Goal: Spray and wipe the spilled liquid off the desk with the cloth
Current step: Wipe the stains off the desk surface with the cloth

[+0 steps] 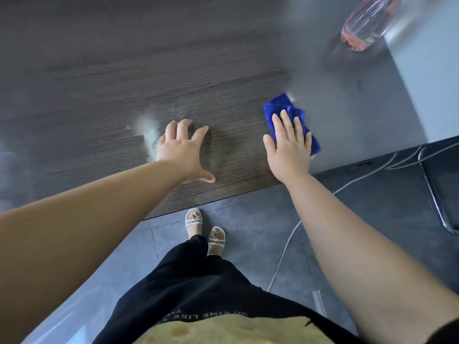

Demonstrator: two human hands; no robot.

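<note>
Down at the counter's (99, 90) near edge, my left grip (182, 151) rests on the wood, fingers spread and holding nothing, just beside the whitish spill (149, 132). My right grip (289, 150) presses flat, fingers straight, on the blue cloth (279, 106). Farther off, the blurred pink spray bottle (365, 23) stands near the right edge.

Blue cloth (285, 112), dark wood-grain desk (124, 83), pink-tinted bottle (367, 23), black trousers (198, 281).
</note>
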